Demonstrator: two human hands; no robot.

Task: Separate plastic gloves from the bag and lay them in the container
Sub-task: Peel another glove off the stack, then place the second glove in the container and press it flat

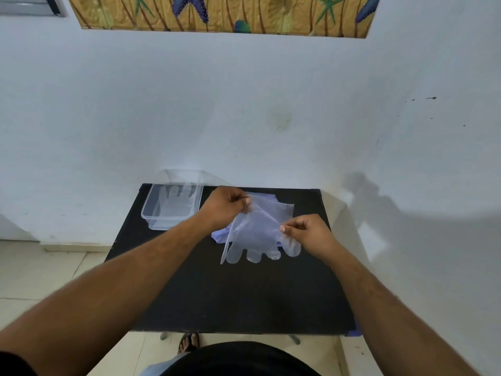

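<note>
left hand (226,206) pinches glove (254,234) cuff, centre frame | right hand (307,232) pinches its side | risk: thin film clings, doubles lift | container (173,206) upper left

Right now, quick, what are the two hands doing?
Left hand: closed, pinching the top edge of the clear plastic glove.
Right hand: closed, pinching the same glove at its side.

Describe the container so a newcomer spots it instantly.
Start at the black table against the white wall. At its far left corner sits the clear rectangular container, left of both hands. It is the only rigid thing there, with a clear glove lying flat inside.
</note>
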